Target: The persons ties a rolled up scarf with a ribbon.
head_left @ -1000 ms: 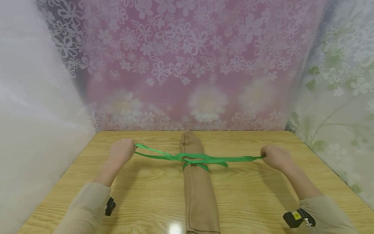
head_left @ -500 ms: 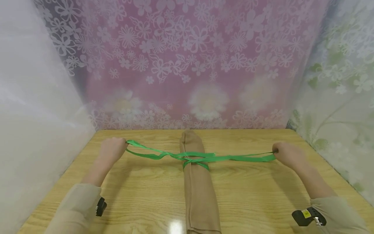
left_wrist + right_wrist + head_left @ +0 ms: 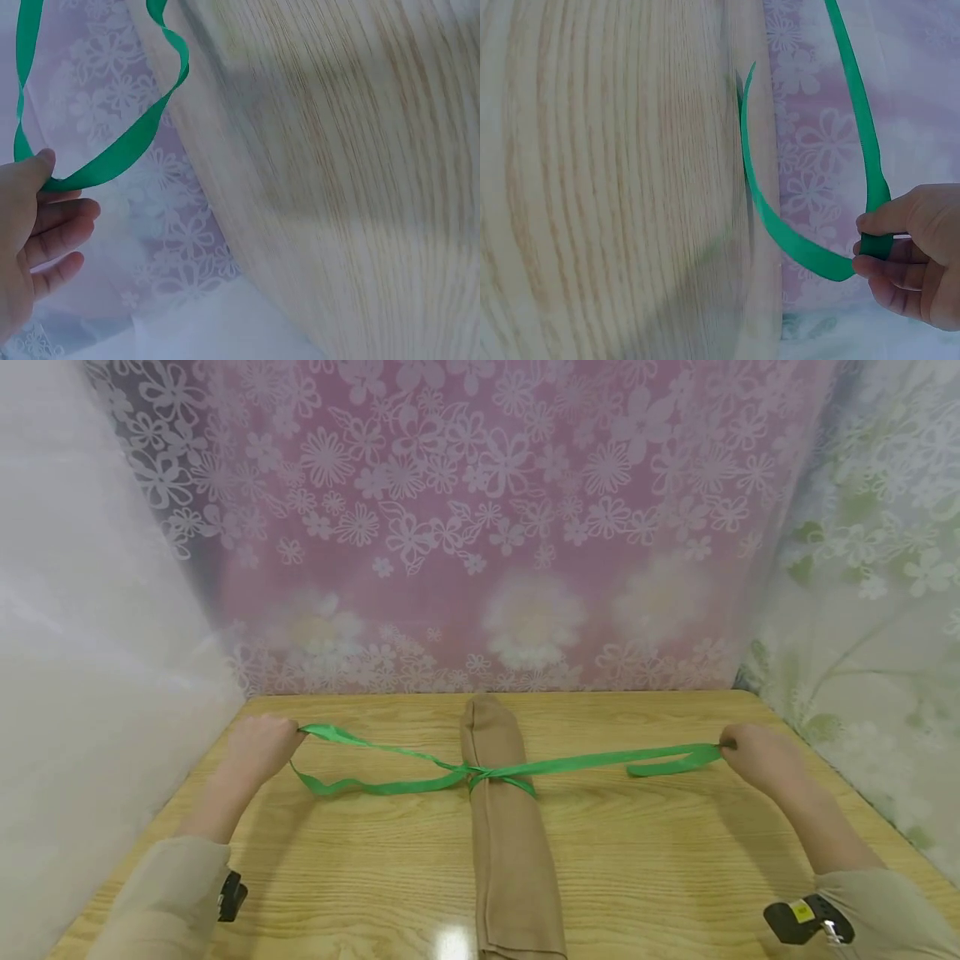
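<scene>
Arms wide over a wood-grain tabletop (image 3: pixel 375 868), a person holds a green ribbon (image 3: pixel 592 762) that circles a rolled brown cloth (image 3: pixel 516 860) lying lengthwise from 12 to 6 o'clock. The ribbon crosses on top of the roll, toward its far end. Just above 9 o'clock from that crossing, the left hand (image 3: pixel 262 747) pinches a slack loop between thumb and forefinger, its other fingers loosely bent; two strands run back to the roll. At 3 o'clock, the right hand (image 3: pixel 759 758) pinches a single, nearly straight strand between thumb and fingers, its short tail drooping back toward 9 o'clock. A floral sheet (image 3: pixel 420 543) hangs at 12 o'clock.

The step in hand appears to be drawing the tie snug. The next move seems to call for a steady, matched pull toward 9 and 3 o'clock, with care that the left loop does not slip through. Whether the crossing is a finished knot cannot be told.
</scene>
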`<move>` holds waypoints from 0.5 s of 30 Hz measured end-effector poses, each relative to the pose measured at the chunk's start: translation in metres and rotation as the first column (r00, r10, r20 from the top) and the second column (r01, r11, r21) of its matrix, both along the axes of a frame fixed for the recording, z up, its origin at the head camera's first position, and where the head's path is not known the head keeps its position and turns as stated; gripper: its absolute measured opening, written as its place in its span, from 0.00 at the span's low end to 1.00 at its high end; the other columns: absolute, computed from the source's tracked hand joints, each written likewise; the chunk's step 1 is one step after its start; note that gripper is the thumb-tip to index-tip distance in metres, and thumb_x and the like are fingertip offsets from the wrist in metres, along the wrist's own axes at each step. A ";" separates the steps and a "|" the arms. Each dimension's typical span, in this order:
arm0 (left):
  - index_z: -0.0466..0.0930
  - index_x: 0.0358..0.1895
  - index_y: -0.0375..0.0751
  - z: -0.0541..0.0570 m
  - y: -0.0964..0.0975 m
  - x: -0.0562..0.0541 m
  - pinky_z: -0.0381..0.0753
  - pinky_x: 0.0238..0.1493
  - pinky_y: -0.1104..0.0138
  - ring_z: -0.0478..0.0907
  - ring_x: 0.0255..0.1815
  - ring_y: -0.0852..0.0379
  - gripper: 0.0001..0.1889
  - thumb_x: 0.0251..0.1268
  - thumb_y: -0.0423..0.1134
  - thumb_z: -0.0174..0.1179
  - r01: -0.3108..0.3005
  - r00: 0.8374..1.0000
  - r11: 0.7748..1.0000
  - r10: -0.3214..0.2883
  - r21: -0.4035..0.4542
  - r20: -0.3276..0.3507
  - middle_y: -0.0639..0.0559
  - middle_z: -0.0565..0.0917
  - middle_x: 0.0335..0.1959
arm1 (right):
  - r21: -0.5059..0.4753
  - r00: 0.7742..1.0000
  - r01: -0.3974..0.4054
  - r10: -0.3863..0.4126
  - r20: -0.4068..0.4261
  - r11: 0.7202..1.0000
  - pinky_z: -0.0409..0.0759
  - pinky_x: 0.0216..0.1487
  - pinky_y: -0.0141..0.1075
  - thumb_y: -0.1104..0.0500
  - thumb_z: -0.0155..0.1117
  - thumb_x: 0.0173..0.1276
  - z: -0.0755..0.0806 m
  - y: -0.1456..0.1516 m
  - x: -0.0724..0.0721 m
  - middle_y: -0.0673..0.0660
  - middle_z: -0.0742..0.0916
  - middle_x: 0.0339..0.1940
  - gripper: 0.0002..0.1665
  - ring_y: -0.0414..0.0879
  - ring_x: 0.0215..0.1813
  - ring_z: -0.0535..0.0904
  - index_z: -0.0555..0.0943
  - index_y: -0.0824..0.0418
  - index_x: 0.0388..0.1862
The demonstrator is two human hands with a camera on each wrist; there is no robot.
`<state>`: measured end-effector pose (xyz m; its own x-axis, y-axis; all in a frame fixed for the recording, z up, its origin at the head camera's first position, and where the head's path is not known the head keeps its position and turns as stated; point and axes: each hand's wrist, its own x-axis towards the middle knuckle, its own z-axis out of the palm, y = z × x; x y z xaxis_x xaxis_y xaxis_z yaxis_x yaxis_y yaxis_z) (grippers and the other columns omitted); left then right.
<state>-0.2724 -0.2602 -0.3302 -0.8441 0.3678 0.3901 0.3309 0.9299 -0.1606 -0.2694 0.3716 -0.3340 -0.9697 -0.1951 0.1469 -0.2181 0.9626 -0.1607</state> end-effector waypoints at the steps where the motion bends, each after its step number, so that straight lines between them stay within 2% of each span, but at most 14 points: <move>1: 0.62 0.09 0.43 0.001 -0.002 0.001 0.54 0.14 0.72 0.52 0.12 0.62 0.22 0.57 0.32 0.62 0.007 1.000 1.000 -0.007 -0.004 0.011 0.57 0.58 0.08 | -0.002 1.000 0.001 -0.001 -0.008 1.000 0.72 0.23 0.44 0.66 0.55 0.61 0.000 0.001 0.000 0.65 0.84 0.29 0.10 0.51 0.25 0.75 0.80 0.73 0.35; 3: 0.67 0.10 0.41 0.002 -0.007 0.004 0.56 0.14 0.71 0.54 0.12 0.61 0.19 0.56 0.32 0.63 0.022 0.999 1.000 -0.022 -0.004 0.030 0.57 0.60 0.09 | 0.001 1.000 0.001 -0.001 -0.025 1.000 0.70 0.22 0.43 0.67 0.55 0.60 0.000 0.003 0.001 0.66 0.84 0.30 0.10 0.50 0.25 0.75 0.80 0.73 0.35; 6: 0.72 0.14 0.39 0.004 -0.013 0.009 0.59 0.15 0.69 0.56 0.12 0.61 0.15 0.55 0.32 0.64 0.031 0.998 0.999 -0.031 -0.009 0.048 0.57 0.61 0.09 | 0.013 0.999 0.005 -0.005 -0.035 1.000 0.73 0.25 0.46 0.66 0.56 0.61 0.000 0.007 0.003 0.68 0.84 0.31 0.11 0.56 0.28 0.78 0.80 0.73 0.36; 9: 0.73 0.13 0.41 0.004 -0.020 0.012 0.59 0.17 0.68 0.55 0.13 0.61 0.15 0.55 0.32 0.63 0.025 0.998 1.000 -0.024 -0.018 0.057 0.57 0.61 0.09 | 0.042 0.999 0.003 -0.001 -0.052 0.999 0.75 0.28 0.51 0.66 0.56 0.61 0.000 0.010 0.004 0.68 0.83 0.32 0.10 0.62 0.32 0.79 0.81 0.73 0.36; 13: 0.69 0.10 0.45 0.003 -0.028 0.016 0.56 0.20 0.66 0.53 0.14 0.60 0.19 0.55 0.34 0.63 -0.015 0.997 0.999 0.018 -0.040 0.079 0.58 0.60 0.08 | 0.083 0.996 0.004 0.004 -0.094 0.997 0.75 0.27 0.51 0.67 0.57 0.60 -0.002 0.013 0.005 0.67 0.84 0.30 0.09 0.62 0.31 0.79 0.82 0.72 0.34; 15: 0.68 0.10 0.46 0.002 -0.032 0.017 0.57 0.22 0.65 0.53 0.14 0.59 0.19 0.56 0.35 0.63 -0.034 0.994 0.998 0.038 -0.046 0.102 0.58 0.61 0.08 | 0.101 0.994 0.010 0.000 -0.106 0.995 0.74 0.25 0.49 0.67 0.57 0.60 -0.003 0.014 0.005 0.64 0.84 0.27 0.08 0.58 0.28 0.78 0.83 0.70 0.32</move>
